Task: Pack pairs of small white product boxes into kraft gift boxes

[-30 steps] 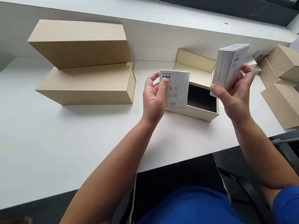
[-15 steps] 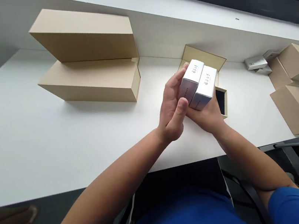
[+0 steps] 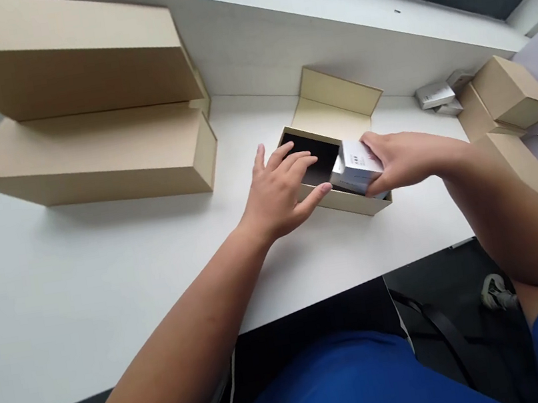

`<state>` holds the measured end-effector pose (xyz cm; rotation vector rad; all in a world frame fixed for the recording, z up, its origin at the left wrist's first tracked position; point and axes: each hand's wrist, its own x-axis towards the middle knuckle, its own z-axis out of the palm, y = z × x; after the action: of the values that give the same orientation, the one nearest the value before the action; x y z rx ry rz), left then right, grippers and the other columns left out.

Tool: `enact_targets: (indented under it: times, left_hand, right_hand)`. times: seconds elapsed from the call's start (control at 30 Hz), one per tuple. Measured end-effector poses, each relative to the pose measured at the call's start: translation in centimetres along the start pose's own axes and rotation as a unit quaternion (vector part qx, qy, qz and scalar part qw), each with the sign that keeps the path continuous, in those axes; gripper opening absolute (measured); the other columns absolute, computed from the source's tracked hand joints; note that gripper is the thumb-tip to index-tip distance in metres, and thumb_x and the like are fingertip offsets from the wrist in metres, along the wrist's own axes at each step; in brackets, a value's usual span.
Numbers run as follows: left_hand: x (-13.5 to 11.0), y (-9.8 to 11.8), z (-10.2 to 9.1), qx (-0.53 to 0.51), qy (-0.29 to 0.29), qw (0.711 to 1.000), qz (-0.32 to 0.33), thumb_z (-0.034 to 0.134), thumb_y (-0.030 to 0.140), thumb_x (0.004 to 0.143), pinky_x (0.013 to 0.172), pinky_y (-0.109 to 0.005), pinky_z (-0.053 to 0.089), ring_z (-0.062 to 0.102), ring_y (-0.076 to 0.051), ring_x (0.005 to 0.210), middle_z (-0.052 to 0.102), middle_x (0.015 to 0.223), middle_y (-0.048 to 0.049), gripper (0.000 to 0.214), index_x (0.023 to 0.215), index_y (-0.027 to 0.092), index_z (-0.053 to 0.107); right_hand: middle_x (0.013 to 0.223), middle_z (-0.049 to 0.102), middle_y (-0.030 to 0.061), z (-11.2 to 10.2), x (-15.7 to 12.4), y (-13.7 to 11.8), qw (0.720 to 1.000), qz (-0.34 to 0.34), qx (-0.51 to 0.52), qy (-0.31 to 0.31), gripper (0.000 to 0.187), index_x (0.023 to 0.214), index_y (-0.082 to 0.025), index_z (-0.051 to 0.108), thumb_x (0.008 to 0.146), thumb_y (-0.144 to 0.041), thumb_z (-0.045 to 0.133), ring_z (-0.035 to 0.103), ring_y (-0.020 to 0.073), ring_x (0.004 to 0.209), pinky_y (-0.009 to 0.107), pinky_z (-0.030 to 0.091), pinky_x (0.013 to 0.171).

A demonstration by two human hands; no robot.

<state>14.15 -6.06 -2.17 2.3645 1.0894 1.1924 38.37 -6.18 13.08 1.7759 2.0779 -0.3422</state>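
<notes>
An open tan box with a black inside stands on the white table, its lid folded back toward the wall. My right hand grips white printed cartons at the box's right end, partly lowered inside it. Whether both cartons are in its grasp cannot be made out exactly, as the fingers hide part of them. My left hand hovers over the left end of the same box, fingers spread, holding nothing.
Large tan boxes stand at the left. Small white cartons sit at the back right, beside more tan boxes. A wall with a ledge runs along the back, and the table's front edge lies close to my body.
The white cartons, held between both hands before, have moved down into the right end of the tan box in my right hand. My left hand has let go and spread its fingers.
</notes>
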Motion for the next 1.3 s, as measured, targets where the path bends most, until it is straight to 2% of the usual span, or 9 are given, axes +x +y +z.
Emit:
enact_targets:
  times: [0.17, 0.3, 0.43, 0.6, 0.83, 0.97, 1.03, 1.13, 1.3]
  left_hand:
    - [0.0, 0.1, -0.1, 0.048, -0.006, 0.999, 0.000, 0.067, 0.068, 0.095, 0.099, -0.059, 0.049, 0.072, -0.039, 0.099, 0.083, 0.104, -0.0115, 0.048, 0.118, 0.027, 0.076]
    - [0.0, 0.1, -0.1, 0.069, -0.004, 0.998, -0.006, 0.067, 0.071, 0.093, 0.084, -0.049, 0.045, 0.070, -0.033, 0.079, 0.080, 0.087, -0.0069, 0.051, 0.117, 0.027, 0.076]
    - [0.1, 0.4, -0.3, 0.107, -0.014, 0.994, -0.001, 0.061, 0.074, 0.096, 0.077, -0.045, 0.042, 0.070, -0.032, 0.074, 0.077, 0.080, -0.0052, 0.055, 0.115, 0.025, 0.076]
    - [0.2, 0.6, -0.7, 0.124, -0.023, 0.992, 0.008, 0.058, 0.069, 0.098, 0.073, -0.043, 0.041, 0.068, -0.030, 0.068, 0.074, 0.073, -0.0046, 0.046, 0.105, 0.027, 0.077]
    - [0.2, 1.2, -1.2, 0.147, -0.051, 0.988, -0.020, 0.058, 0.079, 0.093, 0.072, -0.042, 0.043, 0.067, -0.031, 0.067, 0.068, 0.065, -0.0052, 0.060, 0.111, 0.025, 0.080]
    - [0.5, 2.6, -2.2, 0.185, -0.128, 0.971, -0.082, 0.057, 0.073, 0.097, 0.081, -0.043, 0.048, 0.073, -0.033, 0.079, 0.072, 0.072, -0.0061, 0.061, 0.119, 0.021, 0.080]
    - [0.6, 3.1, -2.6, 0.199, -0.153, 0.962, -0.111, 0.059, 0.072, 0.096, 0.086, -0.043, 0.050, 0.075, -0.033, 0.084, 0.073, 0.073, -0.0055, 0.062, 0.123, 0.019, 0.079]
    - [0.4, 3.3, -3.0, 0.209, -0.159, 0.957, -0.123, 0.060, 0.076, 0.095, 0.085, -0.042, 0.050, 0.075, -0.033, 0.085, 0.072, 0.071, -0.0042, 0.067, 0.124, 0.019, 0.078]
    - [-0.3, 2.9, -3.4, 0.220, -0.145, 0.962, -0.077, 0.054, 0.076, 0.101, 0.079, -0.039, 0.046, 0.072, -0.028, 0.079, 0.075, 0.079, -0.0030, 0.064, 0.123, 0.019, 0.075]
  right_hand:
    - [0.106, 0.073, 0.0128, 1.2, 1.7, -1.3, 0.997, -0.016, -0.074, 0.031, 0.060, 0.125, -0.018, 0.054, 0.074, -0.041, 0.077, 0.070, 0.0325, 0.095, 0.045, 0.052, 0.093]
    - [0.118, 0.076, 0.0143, 2.5, 2.0, -1.5, 0.996, -0.054, -0.070, 0.017, 0.081, 0.150, -0.012, 0.048, 0.078, -0.035, 0.078, 0.070, 0.0353, 0.113, 0.061, 0.030, 0.127]
    - [0.149, 0.065, 0.0191, 2.5, 1.7, -1.7, 0.993, -0.102, 0.005, 0.057, 0.096, 0.173, -0.021, 0.027, 0.095, -0.060, 0.067, 0.059, 0.0424, 0.141, 0.075, 0.012, 0.132]
    - [0.148, 0.066, 0.0101, 2.9, 3.0, -2.9, 0.974, -0.214, 0.053, 0.054, 0.056, 0.152, -0.030, 0.063, 0.112, -0.060, 0.039, 0.051, 0.0355, 0.150, 0.073, 0.003, 0.136]
    - [0.118, 0.075, 0.0101, 4.1, 3.4, -2.3, 0.969, -0.226, 0.074, 0.059, 0.066, 0.108, -0.017, 0.079, 0.112, -0.065, 0.034, 0.063, 0.0316, 0.132, 0.071, 0.001, 0.137]
    - [0.131, 0.075, 0.0064, 2.6, 4.8, 3.2, 0.907, -0.317, 0.238, 0.139, 0.056, 0.123, -0.026, 0.076, 0.102, -0.073, 0.054, 0.064, 0.0291, 0.133, 0.063, 0.028, 0.135]
    - [0.137, 0.073, 0.0051, 2.1, 7.2, 8.2, 0.865, -0.252, 0.349, 0.258, 0.057, 0.129, -0.029, 0.072, 0.100, -0.076, 0.056, 0.064, 0.0278, 0.135, 0.053, 0.045, 0.125]
    - [0.154, 0.063, 0.0084, 3.6, 11.8, 16.3, 0.792, 0.051, 0.413, 0.447, 0.050, 0.137, -0.028, 0.062, 0.105, -0.065, 0.050, 0.057, 0.0267, 0.145, 0.054, 0.043, 0.128]
    - [0.168, 0.039, 0.0290, 9.6, 17.9, 24.5, 0.711, 0.389, 0.361, 0.460, 0.089, 0.158, -0.006, 0.036, 0.097, -0.064, 0.066, 0.033, 0.0380, 0.165, 0.065, 0.016, 0.138]
